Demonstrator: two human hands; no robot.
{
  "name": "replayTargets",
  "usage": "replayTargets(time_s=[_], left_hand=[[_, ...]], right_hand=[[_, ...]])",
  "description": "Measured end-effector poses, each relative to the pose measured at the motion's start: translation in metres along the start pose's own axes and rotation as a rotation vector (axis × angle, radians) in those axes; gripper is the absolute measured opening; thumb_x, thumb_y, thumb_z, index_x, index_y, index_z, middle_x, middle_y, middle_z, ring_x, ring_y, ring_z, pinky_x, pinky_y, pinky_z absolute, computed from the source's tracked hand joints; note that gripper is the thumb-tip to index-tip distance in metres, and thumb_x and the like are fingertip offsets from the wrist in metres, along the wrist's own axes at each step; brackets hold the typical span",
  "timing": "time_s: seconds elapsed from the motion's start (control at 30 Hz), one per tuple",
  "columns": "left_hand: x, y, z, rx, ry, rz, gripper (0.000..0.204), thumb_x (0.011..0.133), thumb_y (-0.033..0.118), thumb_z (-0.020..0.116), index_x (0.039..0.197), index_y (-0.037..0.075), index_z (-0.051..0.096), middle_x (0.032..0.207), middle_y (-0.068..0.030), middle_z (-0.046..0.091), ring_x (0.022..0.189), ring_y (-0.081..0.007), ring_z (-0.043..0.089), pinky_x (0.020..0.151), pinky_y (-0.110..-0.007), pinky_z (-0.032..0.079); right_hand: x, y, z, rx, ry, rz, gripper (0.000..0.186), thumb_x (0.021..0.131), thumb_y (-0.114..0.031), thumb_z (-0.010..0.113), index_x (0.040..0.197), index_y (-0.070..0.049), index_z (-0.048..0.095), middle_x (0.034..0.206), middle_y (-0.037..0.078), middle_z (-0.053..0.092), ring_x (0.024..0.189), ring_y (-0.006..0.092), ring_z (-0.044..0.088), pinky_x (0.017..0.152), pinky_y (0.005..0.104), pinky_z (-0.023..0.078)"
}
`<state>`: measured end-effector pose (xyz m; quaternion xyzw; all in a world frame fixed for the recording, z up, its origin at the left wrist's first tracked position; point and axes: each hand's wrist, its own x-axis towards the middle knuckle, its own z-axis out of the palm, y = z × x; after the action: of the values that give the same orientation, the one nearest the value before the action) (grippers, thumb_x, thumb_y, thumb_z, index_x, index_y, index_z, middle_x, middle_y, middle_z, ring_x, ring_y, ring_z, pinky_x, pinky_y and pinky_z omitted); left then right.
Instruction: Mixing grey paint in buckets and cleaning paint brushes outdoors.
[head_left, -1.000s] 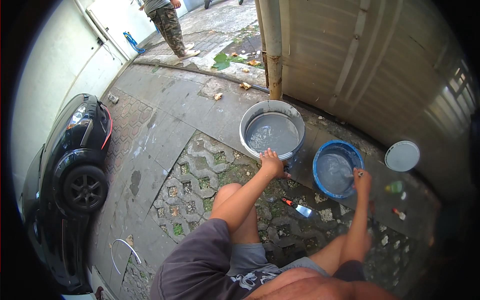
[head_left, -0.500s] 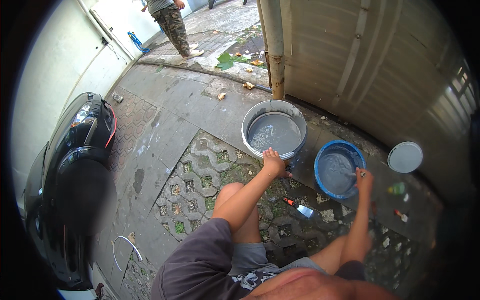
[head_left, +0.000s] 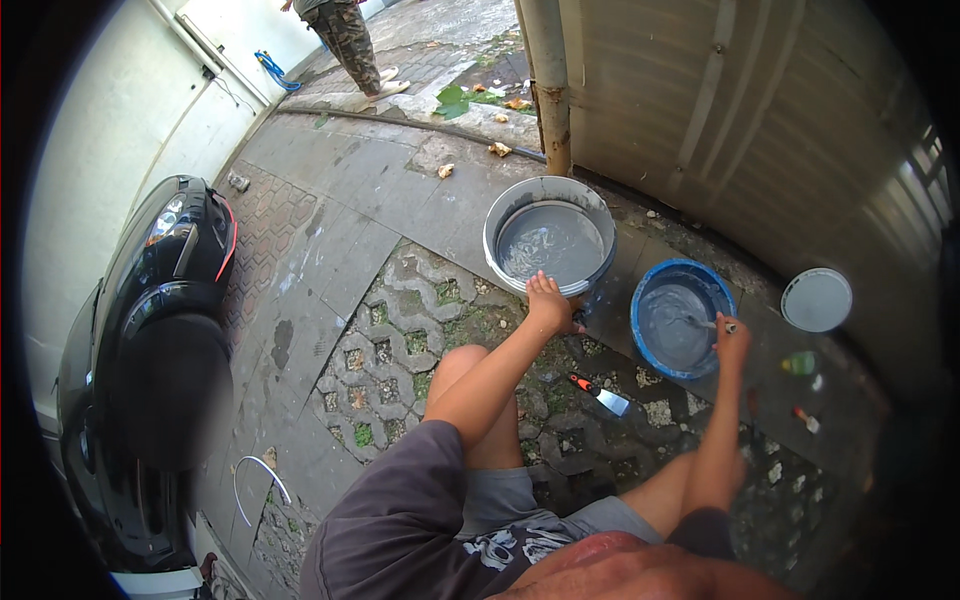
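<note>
A large white bucket (head_left: 493, 262) holds grey liquid, its surface marked by pale swirls. The fingers of my left hand (head_left: 547, 304) hook over its near rim, with the thumb outside against the wall. To its right stands a smaller blue bucket (head_left: 640, 345), also with grey liquid inside. My right hand (head_left: 732, 342) is closed around a stick-like tool (head_left: 706, 323) at that bucket's right rim. The tool slants into the liquid, which hides its far end. On the paving between my knees and the buckets lies a putty knife (head_left: 600, 394) with an orange and black handle.
A round pale lid (head_left: 816, 300) lies right of the blue bucket, near a green-and-yellow item (head_left: 798, 363) and a small brush-like tool (head_left: 806, 419). A metal gate (head_left: 660, 90) borders the far right. At left stands a black car (head_left: 150, 300). Another person (head_left: 345, 40) stands at the back.
The view has shifted slightly. The tool's visible shaft in the blue bucket lies at a different angle, and the ripples around it differ. My left hand stays on the white bucket's rim.
</note>
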<state>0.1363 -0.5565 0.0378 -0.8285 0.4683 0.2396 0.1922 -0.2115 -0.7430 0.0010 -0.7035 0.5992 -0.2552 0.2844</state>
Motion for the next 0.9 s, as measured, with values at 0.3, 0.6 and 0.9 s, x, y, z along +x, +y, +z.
replayTargets(time_s=[0.3,0.6,0.9], left_hand=[[0.016,0.01,0.006,0.059,0.123,0.026,0.145,0.064,0.083,0.069,0.151,-0.017,0.011,0.16,-0.0357,0.012,0.152,-0.0453,0.013,0.122,-0.053,0.016],[0.016,0.018,0.002,0.119,0.056,0.036,0.142,0.069,0.083,0.067,0.151,-0.018,0.01,0.158,-0.0396,0.01,0.151,-0.0459,0.016,0.12,-0.053,0.02],[0.006,0.02,0.012,0.143,0.15,0.033,0.145,0.065,0.083,0.07,0.15,-0.018,0.011,0.158,-0.0396,0.013,0.15,-0.0466,0.018,0.12,-0.053,0.022]], right_hand=[[0.003,0.006,0.015,0.329,-0.238,0.065,0.038,0.091,-0.043,0.071,0.081,-0.007,0.072,0.063,0.004,0.065,0.049,0.0145,0.061,0.046,0.0301,0.046],[0.007,-0.006,-0.023,-0.134,-0.192,0.137,0.037,0.09,-0.045,0.07,0.092,-0.009,0.076,0.072,0.01,0.072,0.058,0.0198,0.071,0.06,0.0343,0.054],[0.006,0.008,0.009,0.21,-0.16,0.071,0.037,0.09,-0.047,0.071,0.095,-0.01,0.078,0.077,0.009,0.073,0.064,0.0157,0.072,0.056,0.0324,0.054]])
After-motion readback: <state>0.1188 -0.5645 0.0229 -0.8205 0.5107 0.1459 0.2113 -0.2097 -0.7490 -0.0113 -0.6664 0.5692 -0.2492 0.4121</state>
